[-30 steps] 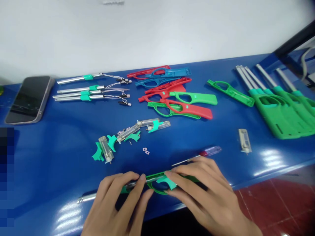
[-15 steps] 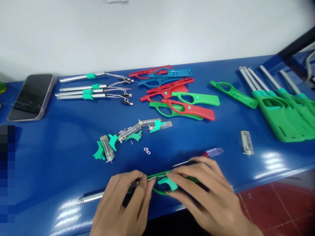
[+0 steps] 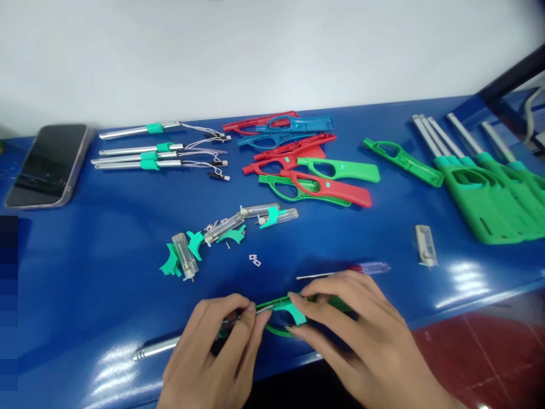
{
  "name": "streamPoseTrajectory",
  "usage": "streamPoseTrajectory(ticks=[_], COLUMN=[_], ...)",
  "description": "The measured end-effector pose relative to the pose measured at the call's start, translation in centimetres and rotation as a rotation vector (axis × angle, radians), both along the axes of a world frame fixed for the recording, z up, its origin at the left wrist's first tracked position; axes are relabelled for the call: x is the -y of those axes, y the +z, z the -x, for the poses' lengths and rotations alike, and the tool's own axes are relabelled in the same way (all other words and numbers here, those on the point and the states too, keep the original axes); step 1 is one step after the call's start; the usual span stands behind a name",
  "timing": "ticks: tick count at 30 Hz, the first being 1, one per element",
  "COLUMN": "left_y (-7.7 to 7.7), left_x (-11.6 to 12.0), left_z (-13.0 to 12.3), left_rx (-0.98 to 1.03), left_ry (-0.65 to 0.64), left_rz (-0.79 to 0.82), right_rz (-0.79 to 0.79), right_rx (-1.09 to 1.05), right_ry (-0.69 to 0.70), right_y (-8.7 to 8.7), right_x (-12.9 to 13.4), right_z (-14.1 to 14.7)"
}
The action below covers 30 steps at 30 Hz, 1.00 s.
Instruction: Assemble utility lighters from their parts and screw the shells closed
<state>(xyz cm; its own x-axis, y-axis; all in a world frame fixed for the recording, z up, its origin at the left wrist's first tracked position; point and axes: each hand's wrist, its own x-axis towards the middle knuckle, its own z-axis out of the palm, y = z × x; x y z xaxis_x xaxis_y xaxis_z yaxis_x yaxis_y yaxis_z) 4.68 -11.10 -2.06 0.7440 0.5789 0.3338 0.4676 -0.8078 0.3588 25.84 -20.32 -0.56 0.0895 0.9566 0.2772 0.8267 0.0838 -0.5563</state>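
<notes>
Close to the table's front edge, a green lighter casing half (image 3: 279,330) lies between my hands. My left hand (image 3: 217,346) is closed over its left end, thumb and fingers pinching there; a metal lighter tube (image 3: 157,347) sticks out to the left beneath that hand. A teal trigger (image 3: 293,312) sits at the casing's finger loop. My right hand (image 3: 357,329) has its fingers closed around the trigger and the casing's upper edge. The casing's right part is mostly covered by my right hand. Just beyond it lies a screwdriver (image 3: 370,268) with a clear and red handle.
Behind are fuel tanks (image 3: 223,228), loose teal triggers (image 3: 170,262) and small white pieces (image 3: 254,260). Farther back lie wired metal tubes (image 3: 140,151), coloured casing halves (image 3: 332,187) and a phone (image 3: 49,165). Assembled green lighters (image 3: 489,199) and one tank (image 3: 426,245) lie right.
The teal trigger has shifted slightly up and sits closer against the casing, with my right fingers moved a little along it. My left hand keeps its grip in nearly the same place.
</notes>
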Motion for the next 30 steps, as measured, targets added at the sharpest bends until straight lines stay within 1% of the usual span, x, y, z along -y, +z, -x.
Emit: streamPoseTrajectory(ticks=[2, 6, 10, 13, 16, 19, 22, 23, 25, 27, 30], left_y=[0.0, 0.0, 0.2, 0.2, 0.1, 0.0, -0.3, -0.5, -0.8, -0.9, -0.8], left_x=[0.0, 0.1, 0.2, 0.2, 0.2, 0.0, -0.1, -0.1, 0.0, 0.2, 0.4], left_z=[-0.2, -0.4, -0.4, -0.5, -0.5, 0.1, 0.9, 1.1, 1.3, 1.2, 0.7], left_rx=[0.018, 0.014, 0.011, 0.030, 0.020, -0.025, -0.103, -0.110, -0.102, -0.056, 0.020], left_ry=[0.016, 0.032, 0.019, 0.044, 0.042, 0.015, -0.072, -0.082, -0.073, -0.051, -0.079], left_rz=[0.026, 0.056, 0.026, 0.034, 0.042, 0.033, -0.065, -0.082, -0.033, 0.078, 0.175], right_rz=[0.024, 0.020, 0.013, -0.016, -0.038, -0.030, -0.012, -0.019, -0.047, -0.071, -0.079], right_rx=[-0.001, 0.028, 0.075, 0.082, 0.059, 0.040, -0.015, -0.033, -0.051, -0.040, -0.021], right_ry=[0.001, 0.010, 0.009, 0.027, 0.052, 0.056, 0.077, 0.082, 0.090, 0.090, 0.096], right_y=[0.1, 0.2, 0.2, 0.2, 0.1, -0.1, -0.6, -0.8, -1.0, -1.1, -1.1], right_x=[0.0, -0.1, 0.2, 0.8, 1.4, 1.8, 2.0, 2.0, 2.1, 2.1, 2.2], right_z=[0.0, -0.1, -0.3, -1.0, -2.3, -3.4, -3.9, -4.0, -3.9, -3.8, -3.7])
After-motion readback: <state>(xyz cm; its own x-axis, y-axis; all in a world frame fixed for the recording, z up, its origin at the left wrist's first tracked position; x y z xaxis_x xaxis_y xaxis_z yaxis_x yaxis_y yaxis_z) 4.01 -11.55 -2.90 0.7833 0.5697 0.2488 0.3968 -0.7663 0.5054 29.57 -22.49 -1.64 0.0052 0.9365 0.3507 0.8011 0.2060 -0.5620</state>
